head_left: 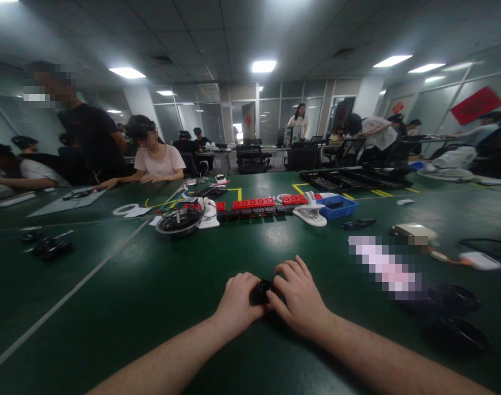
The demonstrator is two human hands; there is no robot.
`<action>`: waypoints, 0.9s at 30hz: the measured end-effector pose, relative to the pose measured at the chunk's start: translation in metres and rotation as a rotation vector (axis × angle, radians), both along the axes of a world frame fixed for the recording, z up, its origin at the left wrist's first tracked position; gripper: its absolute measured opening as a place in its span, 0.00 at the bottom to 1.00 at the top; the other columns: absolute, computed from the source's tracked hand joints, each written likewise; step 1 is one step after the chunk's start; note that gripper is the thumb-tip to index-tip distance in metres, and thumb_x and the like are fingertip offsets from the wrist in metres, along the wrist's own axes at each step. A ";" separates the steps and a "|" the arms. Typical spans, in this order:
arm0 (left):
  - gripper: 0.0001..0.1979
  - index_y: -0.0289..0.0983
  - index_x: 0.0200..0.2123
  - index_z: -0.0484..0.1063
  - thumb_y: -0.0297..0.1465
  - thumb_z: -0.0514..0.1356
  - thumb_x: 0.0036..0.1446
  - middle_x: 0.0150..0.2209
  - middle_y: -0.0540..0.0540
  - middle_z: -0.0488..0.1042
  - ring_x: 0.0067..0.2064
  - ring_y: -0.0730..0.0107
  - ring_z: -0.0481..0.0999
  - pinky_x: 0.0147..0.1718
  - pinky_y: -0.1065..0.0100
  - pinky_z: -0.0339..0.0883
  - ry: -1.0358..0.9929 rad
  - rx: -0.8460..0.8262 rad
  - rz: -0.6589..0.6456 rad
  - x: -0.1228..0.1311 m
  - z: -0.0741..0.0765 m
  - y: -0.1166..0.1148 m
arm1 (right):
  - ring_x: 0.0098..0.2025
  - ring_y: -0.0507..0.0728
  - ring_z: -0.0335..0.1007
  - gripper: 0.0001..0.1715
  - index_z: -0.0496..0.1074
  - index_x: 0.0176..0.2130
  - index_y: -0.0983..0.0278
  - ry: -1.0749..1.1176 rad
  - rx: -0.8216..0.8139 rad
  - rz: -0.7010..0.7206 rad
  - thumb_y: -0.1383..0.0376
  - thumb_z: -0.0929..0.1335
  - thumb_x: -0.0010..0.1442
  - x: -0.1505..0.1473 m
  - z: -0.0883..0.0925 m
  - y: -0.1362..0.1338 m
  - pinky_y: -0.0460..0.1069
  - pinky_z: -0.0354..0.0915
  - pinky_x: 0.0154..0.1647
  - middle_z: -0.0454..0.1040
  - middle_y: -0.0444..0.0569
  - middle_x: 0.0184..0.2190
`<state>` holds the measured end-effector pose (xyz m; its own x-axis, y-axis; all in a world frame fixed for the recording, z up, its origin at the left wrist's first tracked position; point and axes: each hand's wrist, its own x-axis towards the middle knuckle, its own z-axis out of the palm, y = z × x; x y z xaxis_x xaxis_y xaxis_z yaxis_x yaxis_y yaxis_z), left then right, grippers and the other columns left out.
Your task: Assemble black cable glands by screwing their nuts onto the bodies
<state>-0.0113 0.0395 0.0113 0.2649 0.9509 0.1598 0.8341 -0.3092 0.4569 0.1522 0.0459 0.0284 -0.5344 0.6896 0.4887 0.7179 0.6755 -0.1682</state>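
Green matting covers a wide work table under ceiling strip lights in a glass-walled office, where several people sit or stand at the far edges. At far left, a few loose black parts lie on the mat, well apart from everything else. Beyond them, a seated person in a pale shirt leans both forearms on the table. Toward the middle, a round dish sits just beside a white gadget, with a row of red blocks running rightward behind it.

Front and centre, the left hand is curled against a small black part, fingers clenched on its left side. The right hand grips the same part from the other side, fingers bent over its top. The part sits low over the mat between both hands.

Further right, a white clamp rests beside a blue tray, and two dark discs lie near the right edge.
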 end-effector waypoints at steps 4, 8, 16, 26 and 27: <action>0.12 0.38 0.31 0.67 0.38 0.61 0.43 0.34 0.50 0.67 0.37 0.65 0.65 0.37 0.64 0.58 -0.011 0.006 -0.004 0.000 0.001 0.000 | 0.44 0.59 0.58 0.10 0.68 0.30 0.64 -0.031 -0.063 -0.011 0.62 0.61 0.55 0.001 0.000 0.000 0.62 0.44 0.56 0.66 0.51 0.37; 0.15 0.38 0.32 0.67 0.40 0.62 0.41 0.34 0.50 0.67 0.37 0.64 0.65 0.37 0.64 0.58 -0.016 0.014 -0.012 0.000 0.000 0.000 | 0.45 0.59 0.59 0.13 0.67 0.39 0.64 -0.012 -0.135 -0.017 0.61 0.60 0.57 0.001 -0.001 0.000 0.62 0.44 0.55 0.67 0.52 0.40; 0.10 0.38 0.31 0.66 0.31 0.60 0.42 0.33 0.50 0.67 0.37 0.66 0.64 0.37 0.65 0.57 0.023 0.013 -0.031 0.000 -0.003 0.001 | 0.41 0.59 0.60 0.22 0.65 0.42 0.65 0.086 -0.186 0.034 0.58 0.68 0.49 -0.007 -0.002 -0.004 0.55 0.58 0.44 0.67 0.51 0.39; 0.12 0.39 0.34 0.66 0.28 0.58 0.42 0.35 0.50 0.66 0.39 0.65 0.64 0.39 0.64 0.58 -0.053 -0.009 -0.045 0.001 0.002 -0.001 | 0.39 0.58 0.58 0.15 0.67 0.41 0.63 0.096 -0.178 0.034 0.64 0.67 0.50 -0.008 -0.004 -0.005 0.54 0.58 0.41 0.66 0.50 0.37; 0.12 0.39 0.34 0.66 0.28 0.58 0.41 0.35 0.50 0.66 0.39 0.65 0.64 0.39 0.64 0.58 -0.067 -0.007 -0.046 0.001 0.002 -0.001 | 0.39 0.58 0.58 0.15 0.67 0.41 0.63 0.100 -0.174 0.041 0.65 0.67 0.51 -0.007 -0.004 -0.005 0.54 0.58 0.41 0.65 0.50 0.37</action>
<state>-0.0105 0.0388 0.0128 0.2973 0.9392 0.1722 0.7864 -0.3431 0.5136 0.1449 0.0413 0.0240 -0.5185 0.7470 0.4161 0.6640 0.6584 -0.3545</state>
